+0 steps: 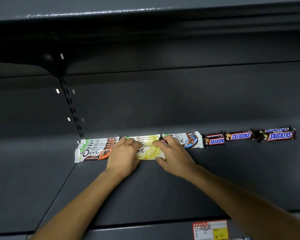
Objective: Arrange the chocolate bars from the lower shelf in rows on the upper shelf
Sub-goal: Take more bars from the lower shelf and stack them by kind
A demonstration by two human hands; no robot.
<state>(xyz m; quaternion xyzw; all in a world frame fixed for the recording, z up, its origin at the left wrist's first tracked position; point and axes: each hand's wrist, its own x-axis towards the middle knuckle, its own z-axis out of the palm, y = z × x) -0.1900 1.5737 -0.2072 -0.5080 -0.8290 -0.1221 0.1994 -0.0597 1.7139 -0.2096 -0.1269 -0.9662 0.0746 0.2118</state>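
On the dark upper shelf [163,191] lie rows of chocolate bars. A stack of orange Dove bars [92,150] sits at the left. A row of yellow Dove bars [149,152] lies in the middle, and blue Dove bars [189,140] lie to its right. My left hand [123,156] grips the left end of the front yellow bar. My right hand [173,153] grips its right end, thumb under the front edge. Several Snickers bars [239,135] lie further right. The lower shelf is out of view.
A slotted upright [71,108] runs up the back panel at the left. The shelf above [145,23] overhangs the workspace. A red and yellow price label [210,230] is fixed to the shelf's front edge.
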